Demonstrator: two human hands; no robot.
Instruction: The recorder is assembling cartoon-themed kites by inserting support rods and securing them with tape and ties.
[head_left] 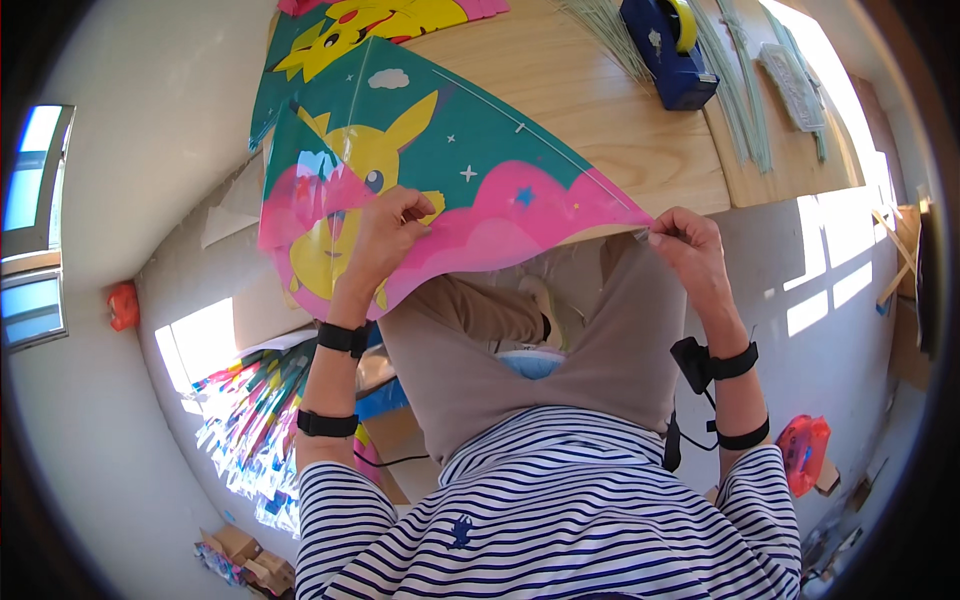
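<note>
A triangular kite point(505, 205) of thin green and pink film, printed with a yellow cartoon animal, lies partly on the table and hangs over its near edge. A thin pale rod runs along its right sloping side. My right hand point(692, 252) pinches the kite's right corner between thumb and fingers. Resting over the printed animal, my left hand point(388, 240) has its fingers curled together; whether anything small is in them is hidden. Another kite point(385, 22), also with a yellow animal, lies beyond at the far left of the table.
On the wooden table point(640, 150) stands a blue tape dispenser point(675, 60) with a yellow roll. Thin pale sticks point(735, 90) and a clear plastic box point(790, 85) lie to the right. A pile of colourful film pieces point(260, 410) is at lower left.
</note>
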